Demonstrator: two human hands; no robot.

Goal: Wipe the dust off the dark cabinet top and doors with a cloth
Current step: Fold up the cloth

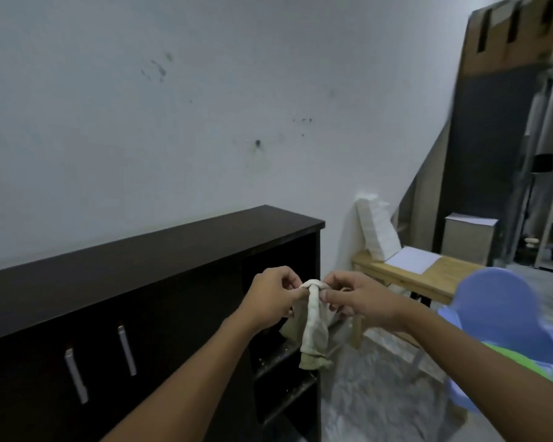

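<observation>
**Cloth Held Between Both Hands Before the Cabinet**

Held in mid-air: pale cloth [314, 327], bunched at the top, pinched by curled fingers of left hand [273, 296] and right hand [361, 298]; remainder hung limp, apart from the dark cabinet [147, 250]. Judged light, soft and floppy, neither slippery nor fragile. Best gathered into a flat pad under the palm, not gripped by the twisted end. Door handles [126, 349] showed on the doors; open shelves [284, 371] looked dusty.
</observation>
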